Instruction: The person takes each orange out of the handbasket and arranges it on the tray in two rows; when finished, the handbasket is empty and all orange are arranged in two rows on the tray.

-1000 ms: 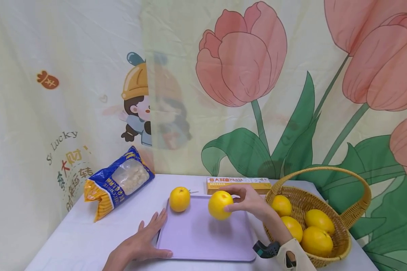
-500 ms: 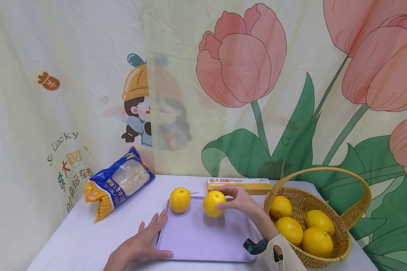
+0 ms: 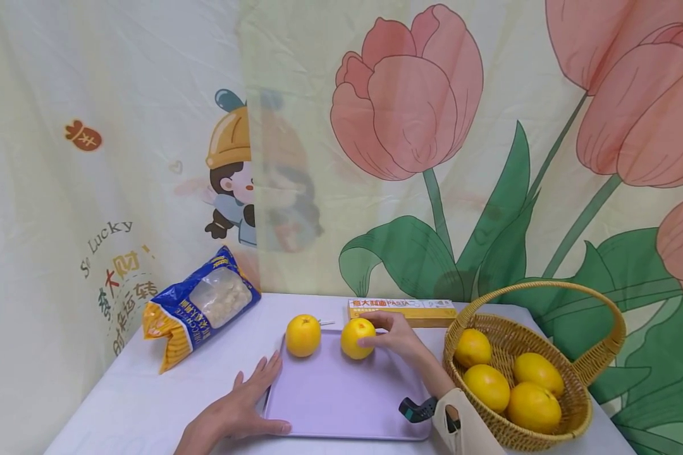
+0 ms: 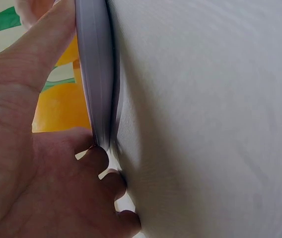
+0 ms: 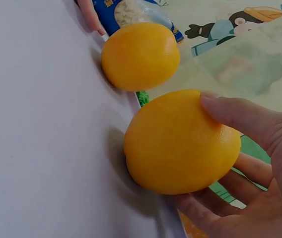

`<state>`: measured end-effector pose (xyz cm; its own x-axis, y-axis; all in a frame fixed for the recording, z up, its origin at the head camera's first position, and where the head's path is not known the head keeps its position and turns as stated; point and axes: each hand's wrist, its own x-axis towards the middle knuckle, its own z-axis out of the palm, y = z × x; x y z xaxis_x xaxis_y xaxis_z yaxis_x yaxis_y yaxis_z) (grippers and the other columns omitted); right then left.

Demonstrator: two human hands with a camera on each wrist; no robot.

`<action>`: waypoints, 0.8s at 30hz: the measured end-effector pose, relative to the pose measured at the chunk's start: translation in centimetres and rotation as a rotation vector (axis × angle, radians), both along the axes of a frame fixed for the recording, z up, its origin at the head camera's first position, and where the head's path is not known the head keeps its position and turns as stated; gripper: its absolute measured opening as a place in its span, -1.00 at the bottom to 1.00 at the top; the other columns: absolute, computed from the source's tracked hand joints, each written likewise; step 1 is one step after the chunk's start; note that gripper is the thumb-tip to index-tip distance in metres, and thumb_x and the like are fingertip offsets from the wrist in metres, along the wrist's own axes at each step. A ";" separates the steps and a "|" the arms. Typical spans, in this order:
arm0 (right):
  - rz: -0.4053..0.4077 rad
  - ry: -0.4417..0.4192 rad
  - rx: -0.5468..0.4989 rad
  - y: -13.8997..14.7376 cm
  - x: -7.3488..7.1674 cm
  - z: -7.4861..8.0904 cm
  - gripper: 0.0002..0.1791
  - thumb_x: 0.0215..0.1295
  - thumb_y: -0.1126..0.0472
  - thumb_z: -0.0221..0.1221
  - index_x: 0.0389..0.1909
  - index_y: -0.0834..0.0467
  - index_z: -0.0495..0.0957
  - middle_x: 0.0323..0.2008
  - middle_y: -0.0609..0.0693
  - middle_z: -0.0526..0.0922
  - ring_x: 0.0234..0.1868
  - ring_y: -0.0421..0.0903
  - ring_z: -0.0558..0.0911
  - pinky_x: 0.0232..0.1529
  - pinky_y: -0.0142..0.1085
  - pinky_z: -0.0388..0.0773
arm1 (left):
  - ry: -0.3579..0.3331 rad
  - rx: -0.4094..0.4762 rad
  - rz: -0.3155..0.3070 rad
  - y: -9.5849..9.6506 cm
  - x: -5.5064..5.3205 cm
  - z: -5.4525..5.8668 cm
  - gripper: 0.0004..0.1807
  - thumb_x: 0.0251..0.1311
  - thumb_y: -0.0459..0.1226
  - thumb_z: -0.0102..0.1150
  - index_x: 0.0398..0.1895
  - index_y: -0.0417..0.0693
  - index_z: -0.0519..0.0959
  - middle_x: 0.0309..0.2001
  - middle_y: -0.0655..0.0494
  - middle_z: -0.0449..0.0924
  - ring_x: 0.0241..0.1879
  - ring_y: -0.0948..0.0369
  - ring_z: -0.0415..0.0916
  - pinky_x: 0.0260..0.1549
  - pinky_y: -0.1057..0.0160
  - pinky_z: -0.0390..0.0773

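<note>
A lilac tray [image 3: 347,398] lies on the white table. Near its back left corner sits one orange [image 3: 303,335]. My right hand [image 3: 401,338] grips a second orange [image 3: 357,339] at the tray's back edge, thumb on one side and fingers round the other. In the right wrist view this held orange [image 5: 180,144] is at or just above the tray surface; contact is hard to tell. My left hand [image 3: 236,404] rests along the tray's left edge with fingers stretched out, and in the left wrist view the fingertips touch the tray's side [image 4: 99,74].
A wicker basket [image 3: 580,404] with a tall handle holds several oranges to the right. Behind the tray lies a pasta box [image 3: 415,313]. A blue and yellow pasta bag [image 3: 205,303] leans at the back left. A printed curtain [image 3: 296,126] hangs behind the table.
My right hand has brought the held orange left and lowered it toward the tray's back edge. The left hand and the first orange have stayed in place.
</note>
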<state>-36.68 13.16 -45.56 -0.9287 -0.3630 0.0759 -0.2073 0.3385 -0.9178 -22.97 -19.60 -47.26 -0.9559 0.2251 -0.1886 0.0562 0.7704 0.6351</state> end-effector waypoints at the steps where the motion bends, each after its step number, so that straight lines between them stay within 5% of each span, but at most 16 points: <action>1: -0.001 0.001 -0.005 -0.1 -0.1 -0.1 -0.38 0.17 0.26 0.58 0.27 0.26 0.69 0.14 0.12 0.79 0.20 0.10 0.68 0.32 0.05 0.58 | -0.001 -0.002 0.000 0.0 0.0 0.0 0.44 -0.09 0.12 0.74 0.77 -0.10 0.03 0.74 -0.23 -0.07 0.71 -0.27 -0.18 0.60 -0.43 -0.33; 10: 0.047 -0.002 -0.057 -0.6 -1.0 -1.1 -0.37 0.19 0.30 0.56 0.31 0.27 0.65 0.20 0.16 0.75 0.19 0.09 0.69 0.25 -0.12 0.66 | -0.029 -0.022 0.019 0.2 -0.2 -0.1 0.45 -0.10 0.13 0.74 0.77 -0.08 0.02 0.74 -0.23 -0.07 0.71 -0.27 -0.19 0.61 -0.43 -0.34; 24: 0.153 0.131 -0.041 -0.4 0.1 -0.9 -0.34 0.20 0.36 0.54 0.33 0.35 0.60 0.27 0.26 0.69 0.31 0.27 0.62 0.39 0.14 0.59 | -0.014 -0.019 0.009 0.1 -0.1 -0.1 0.45 -0.09 0.13 0.73 0.77 -0.07 0.01 0.73 -0.25 -0.08 0.71 -0.29 -0.18 0.60 -0.44 -0.33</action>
<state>-36.54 12.72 -46.48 -0.8440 -0.4934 0.2102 -0.3720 0.2563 -0.8922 -23.12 -19.53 -47.38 -0.9552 0.2126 -0.2060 0.0404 0.7829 0.6208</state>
